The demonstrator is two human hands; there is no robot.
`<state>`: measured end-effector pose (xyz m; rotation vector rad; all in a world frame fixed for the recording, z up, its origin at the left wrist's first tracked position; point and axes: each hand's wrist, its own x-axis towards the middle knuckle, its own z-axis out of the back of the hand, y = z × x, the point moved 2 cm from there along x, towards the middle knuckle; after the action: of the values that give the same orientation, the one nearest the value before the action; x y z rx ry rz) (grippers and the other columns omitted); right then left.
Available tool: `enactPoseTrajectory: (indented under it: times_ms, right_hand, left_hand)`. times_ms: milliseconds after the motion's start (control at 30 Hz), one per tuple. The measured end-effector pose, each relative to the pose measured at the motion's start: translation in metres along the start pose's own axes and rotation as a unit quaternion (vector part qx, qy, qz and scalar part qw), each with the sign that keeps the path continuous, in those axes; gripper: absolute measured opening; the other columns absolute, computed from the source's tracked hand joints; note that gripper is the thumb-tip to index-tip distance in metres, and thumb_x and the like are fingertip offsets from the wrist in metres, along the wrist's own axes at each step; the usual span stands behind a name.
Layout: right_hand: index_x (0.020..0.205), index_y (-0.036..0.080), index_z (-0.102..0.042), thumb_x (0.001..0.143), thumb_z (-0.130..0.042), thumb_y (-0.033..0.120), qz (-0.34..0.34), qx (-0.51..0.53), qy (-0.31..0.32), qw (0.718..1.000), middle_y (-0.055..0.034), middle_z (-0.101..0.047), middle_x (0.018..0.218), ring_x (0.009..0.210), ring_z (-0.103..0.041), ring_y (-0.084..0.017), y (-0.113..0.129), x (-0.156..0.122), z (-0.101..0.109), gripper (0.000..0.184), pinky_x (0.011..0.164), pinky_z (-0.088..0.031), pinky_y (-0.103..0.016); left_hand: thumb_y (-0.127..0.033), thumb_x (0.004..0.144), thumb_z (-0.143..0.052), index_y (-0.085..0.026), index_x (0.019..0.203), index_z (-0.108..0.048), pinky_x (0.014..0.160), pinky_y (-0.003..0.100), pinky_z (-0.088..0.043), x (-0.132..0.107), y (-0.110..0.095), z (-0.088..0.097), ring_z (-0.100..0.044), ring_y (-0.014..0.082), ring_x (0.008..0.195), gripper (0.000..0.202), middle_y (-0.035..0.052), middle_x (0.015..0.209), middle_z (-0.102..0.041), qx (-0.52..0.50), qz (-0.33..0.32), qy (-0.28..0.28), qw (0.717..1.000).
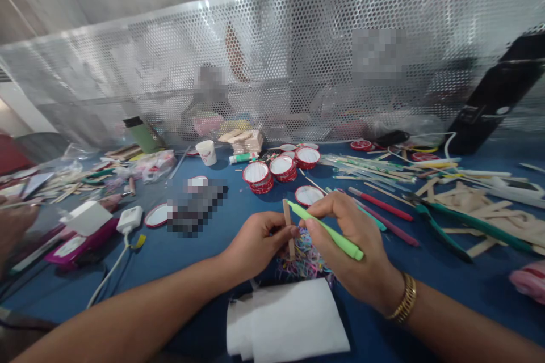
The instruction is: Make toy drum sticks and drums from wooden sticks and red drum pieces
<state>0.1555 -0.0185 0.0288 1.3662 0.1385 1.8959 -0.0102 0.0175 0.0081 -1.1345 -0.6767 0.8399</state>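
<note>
In the middle of the head view, my left hand [259, 241] pinches a flat wooden craft stick [288, 221] that stands nearly upright. My right hand [355, 249] grips a bright green pen [336, 236], its tip close to the upper end of the stick; whether they touch I cannot tell. Under both hands lies a heap of thin coloured shreds [304, 258], partly hidden by the fingers. Nearer to me is a folded white cloth or paper [293, 323]. Just beyond my right hand sits a round red-rimmed lid [309, 195].
Several red round tins [258, 176] stand at the back middle, beside a paper cup [206, 153]. Green-handled pliers [443, 229] and loose wooden sticks [472, 210] lie right. A white charger [129, 218] with its cable lies left. Another person's hand [17, 221] shows far left. A perforated metal screen [264, 57] borders the table.
</note>
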Motion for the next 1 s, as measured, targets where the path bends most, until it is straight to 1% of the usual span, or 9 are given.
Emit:
enactPoseTrajectory:
  times_ms: [100,167,300,467,567,700,1000]
  right_hand:
    - [0.088,0.022,-0.054,0.087,-0.053,0.017,0.024,-0.005,0.005,1.000,0.0014,-0.060,0.079,0.075,-0.053,-0.016,0.0021,0.0006,-0.0005,0.005,0.078,-0.042,-0.037]
    - [0.089,0.022,-0.054,0.087,-0.053,0.017,0.025,-0.009,0.007,1.000,0.0013,-0.060,0.079,0.074,-0.053,-0.016,0.0018,0.0007,-0.0010,0.005,0.079,-0.043,-0.037]
    - [0.088,0.022,-0.055,0.087,-0.054,0.020,0.003,-0.022,0.005,1.000,0.0011,-0.059,0.078,0.076,-0.053,-0.017,-0.0019,-0.0004,-0.0015,0.003,0.077,-0.042,-0.037]
    - [0.084,0.022,-0.055,0.087,-0.056,0.022,-0.035,-0.018,-0.010,0.999,-0.0006,-0.058,0.080,0.081,-0.055,-0.019,-0.0060,-0.0007,-0.0008,0.002,0.074,-0.043,-0.036]
    - [0.085,0.022,-0.054,0.086,-0.055,0.020,-0.019,-0.010,-0.007,1.000,-0.0003,-0.058,0.079,0.079,-0.055,-0.019,-0.0033,-0.0002,-0.0007,0.003,0.074,-0.043,-0.037]
    - [0.088,0.022,-0.054,0.086,-0.054,0.018,0.014,-0.009,0.009,1.000,0.0001,-0.060,0.079,0.076,-0.053,-0.017,0.0013,-0.0001,-0.0012,0.005,0.076,-0.043,-0.038]
    - [0.088,0.022,-0.053,0.087,-0.053,0.018,0.024,-0.023,0.013,0.999,0.0015,-0.060,0.077,0.072,-0.054,-0.016,0.0026,0.0007,0.0003,0.004,0.079,-0.042,-0.038]
  left_hand:
    - [-0.052,0.089,-0.057,-0.013,0.076,-0.062,0.054,0.021,-0.039,-0.0003,0.0004,-0.0003,-0.048,0.0098,0.056,0.042,-0.0003,0.064,-0.057,-0.005,-0.011,0.008,1.000]
    - [-0.051,0.090,-0.057,-0.013,0.075,-0.062,0.054,0.021,-0.038,-0.0009,0.0012,0.0003,-0.047,0.0095,0.057,0.041,-0.0005,0.064,-0.056,0.007,-0.017,0.006,1.000]
    - [-0.050,0.090,-0.057,-0.013,0.075,-0.062,0.053,0.020,-0.038,-0.0018,0.0020,0.0016,-0.047,0.0090,0.056,0.040,-0.0013,0.063,-0.055,0.019,-0.013,0.000,1.000]
    - [-0.050,0.088,-0.059,-0.013,0.076,-0.062,0.054,0.021,-0.041,-0.0014,0.0009,0.0009,-0.050,0.0100,0.056,0.040,-0.0001,0.064,-0.058,0.007,0.004,-0.001,1.000]
    - [-0.052,0.087,-0.060,-0.013,0.075,-0.062,0.054,0.021,-0.040,-0.0005,0.0020,0.0004,-0.049,0.0098,0.055,0.041,-0.0004,0.063,-0.057,-0.007,0.008,-0.002,1.000]
    - [-0.053,0.088,-0.058,-0.013,0.072,-0.061,0.054,0.021,-0.039,-0.0006,0.0036,0.0000,-0.048,0.0099,0.056,0.043,-0.0003,0.062,-0.057,-0.012,-0.010,0.005,1.000]
    - [-0.052,0.089,-0.057,-0.013,0.072,-0.060,0.053,0.021,-0.038,-0.0010,0.0023,0.0003,-0.047,0.0095,0.054,0.043,-0.0013,0.061,-0.055,0.010,-0.010,-0.001,1.000]
